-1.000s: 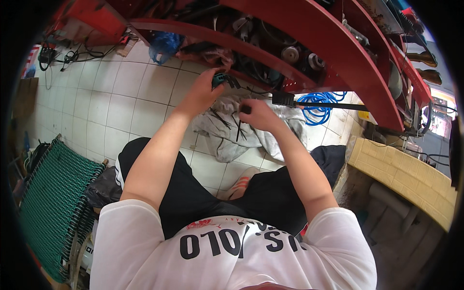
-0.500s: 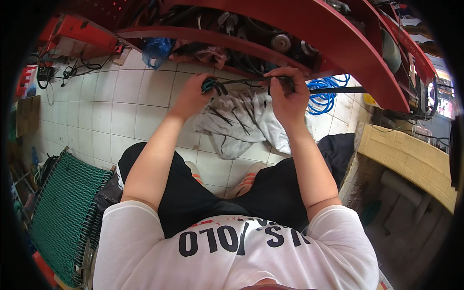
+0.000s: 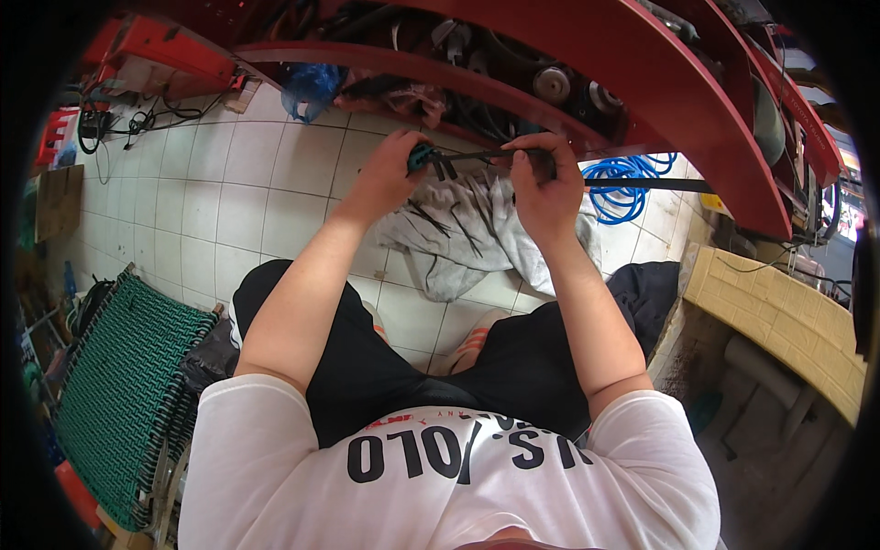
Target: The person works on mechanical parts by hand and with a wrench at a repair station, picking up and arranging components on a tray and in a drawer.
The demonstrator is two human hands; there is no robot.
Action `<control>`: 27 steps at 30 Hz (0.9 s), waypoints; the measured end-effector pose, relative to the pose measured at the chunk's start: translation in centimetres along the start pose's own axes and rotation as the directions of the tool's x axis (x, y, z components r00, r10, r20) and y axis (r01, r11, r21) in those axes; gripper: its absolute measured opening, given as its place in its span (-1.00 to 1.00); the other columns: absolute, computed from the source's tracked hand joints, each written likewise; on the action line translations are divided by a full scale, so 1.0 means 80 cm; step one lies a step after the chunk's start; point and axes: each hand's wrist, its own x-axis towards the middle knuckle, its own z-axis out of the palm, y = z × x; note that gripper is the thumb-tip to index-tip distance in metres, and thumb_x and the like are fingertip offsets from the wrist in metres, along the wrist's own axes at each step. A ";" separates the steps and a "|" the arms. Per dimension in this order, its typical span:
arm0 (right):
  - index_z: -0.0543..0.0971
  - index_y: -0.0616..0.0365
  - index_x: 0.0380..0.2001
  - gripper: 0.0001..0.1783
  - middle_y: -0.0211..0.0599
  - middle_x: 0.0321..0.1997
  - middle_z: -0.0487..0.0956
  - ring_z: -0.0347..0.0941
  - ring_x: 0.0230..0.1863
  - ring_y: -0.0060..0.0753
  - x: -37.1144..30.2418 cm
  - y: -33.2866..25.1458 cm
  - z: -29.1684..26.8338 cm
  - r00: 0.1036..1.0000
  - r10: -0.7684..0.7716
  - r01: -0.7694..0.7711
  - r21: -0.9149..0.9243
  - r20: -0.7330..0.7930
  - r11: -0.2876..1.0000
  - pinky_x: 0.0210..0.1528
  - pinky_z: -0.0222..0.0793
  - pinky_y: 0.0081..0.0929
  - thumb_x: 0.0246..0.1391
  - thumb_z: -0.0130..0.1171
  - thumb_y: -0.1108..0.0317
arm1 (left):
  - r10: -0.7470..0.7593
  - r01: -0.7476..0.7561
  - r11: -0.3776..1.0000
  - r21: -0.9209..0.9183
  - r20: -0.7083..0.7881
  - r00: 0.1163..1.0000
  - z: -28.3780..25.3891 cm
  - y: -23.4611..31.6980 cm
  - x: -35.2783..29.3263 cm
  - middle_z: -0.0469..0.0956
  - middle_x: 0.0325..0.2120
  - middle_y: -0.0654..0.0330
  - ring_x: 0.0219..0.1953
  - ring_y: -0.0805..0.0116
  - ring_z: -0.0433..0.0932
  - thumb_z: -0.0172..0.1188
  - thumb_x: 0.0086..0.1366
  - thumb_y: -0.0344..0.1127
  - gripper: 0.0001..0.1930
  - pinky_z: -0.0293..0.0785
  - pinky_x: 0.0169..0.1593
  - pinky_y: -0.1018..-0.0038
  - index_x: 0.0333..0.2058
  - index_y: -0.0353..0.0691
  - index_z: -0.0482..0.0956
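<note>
My left hand (image 3: pixel 387 174) is closed around a small teal-and-black connector (image 3: pixel 421 157), with short black wire ends hanging beside it. From there a thin black cable (image 3: pixel 475 156) runs across to my right hand (image 3: pixel 550 188). The fingers of that hand pinch the cable, and part of a dark piece shows in the palm. A long flat black strip (image 3: pixel 646 184) sticks out to the right beyond this hand; how it joins the cable is hidden. Below both hands, a crumpled grey cloth (image 3: pixel 449 270) lies on the floor with several thin dark strands (image 3: pixel 467 234) on it.
Red metal shelving (image 3: pixel 632 87) filled with parts stands just beyond my hands. A coiled blue hose (image 3: pixel 616 213) lies under its right end. A cardboard box (image 3: pixel 779 302) is at my right, a green woven seat (image 3: pixel 128 394) at my left. White tiles (image 3: pixel 243 211) cover the floor.
My left hand has come slightly to the right with the connector, closer to my right hand. The view has shifted a little; my right hand keeps its grip.
</note>
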 end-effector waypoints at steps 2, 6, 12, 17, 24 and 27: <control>0.54 0.23 -0.16 -0.88 -0.34 -0.20 0.66 0.64 -0.18 -0.63 -0.001 -0.002 0.003 1.000 0.010 -0.009 0.044 -0.011 0.999 -0.13 0.52 -0.64 0.26 0.18 0.61 | 0.010 -0.010 1.000 0.005 0.014 1.000 0.001 0.003 0.002 0.55 -0.11 -0.04 0.00 -0.17 0.52 0.29 0.26 -0.48 -0.69 0.47 0.05 0.13 -0.01 -0.24 0.57; 0.56 0.23 -0.18 -0.89 -0.35 -0.20 0.66 0.62 -0.21 -0.64 -0.003 0.001 -0.002 0.999 0.025 -0.024 -0.041 0.030 0.999 -0.13 0.53 -0.62 0.24 0.18 0.62 | -0.004 0.003 1.000 0.017 0.061 0.998 -0.001 0.016 0.001 0.54 -0.13 -0.04 0.00 -0.16 0.52 0.29 0.25 -0.50 -0.70 0.46 0.05 0.14 -0.03 -0.23 0.57; 0.59 0.22 -0.20 -0.85 -0.32 -0.24 0.66 0.61 -0.25 -0.54 -0.006 0.007 0.004 0.992 -0.091 0.105 -0.177 0.084 0.979 -0.15 0.50 -0.59 0.16 0.21 0.62 | 0.036 -0.034 0.999 -0.031 0.056 0.998 0.001 0.018 0.000 0.53 -0.15 -0.02 -0.01 -0.13 0.53 0.27 0.22 -0.52 -0.68 0.46 0.04 0.15 -0.03 -0.23 0.57; 0.59 0.20 -0.18 -0.85 -0.29 -0.24 0.65 0.62 -0.25 -0.51 -0.008 0.009 0.005 0.992 -0.078 0.097 -0.223 0.095 0.970 -0.14 0.51 -0.54 0.18 0.21 0.58 | 0.063 -0.062 0.998 -0.024 0.029 0.998 0.002 0.017 -0.005 0.57 -0.16 -0.02 -0.03 -0.13 0.55 0.27 0.21 -0.52 -0.68 0.47 0.04 0.16 -0.03 -0.24 0.58; 0.60 0.17 -0.06 -0.77 -0.19 -0.05 0.67 0.63 -0.02 -0.19 -0.011 0.004 0.007 0.964 -0.055 0.146 -0.342 0.262 0.928 0.05 0.53 -0.32 0.21 0.25 0.49 | 0.015 -0.008 0.998 -0.067 0.107 0.994 0.002 0.037 -0.009 0.63 -0.16 -0.07 -0.06 -0.18 0.59 0.31 0.24 -0.47 -0.67 0.51 0.00 0.12 -0.01 -0.26 0.57; 0.58 0.13 0.11 -0.57 -0.10 0.20 0.58 0.48 0.25 -0.03 -0.012 0.005 0.008 0.912 -0.110 0.292 -0.437 0.395 0.851 0.23 0.46 -0.16 0.18 0.36 0.32 | 0.015 -0.003 0.996 -0.086 0.144 0.990 0.008 0.041 -0.010 0.62 -0.13 -0.09 -0.03 -0.22 0.58 0.34 0.24 -0.43 -0.66 0.51 0.00 0.07 0.00 -0.25 0.56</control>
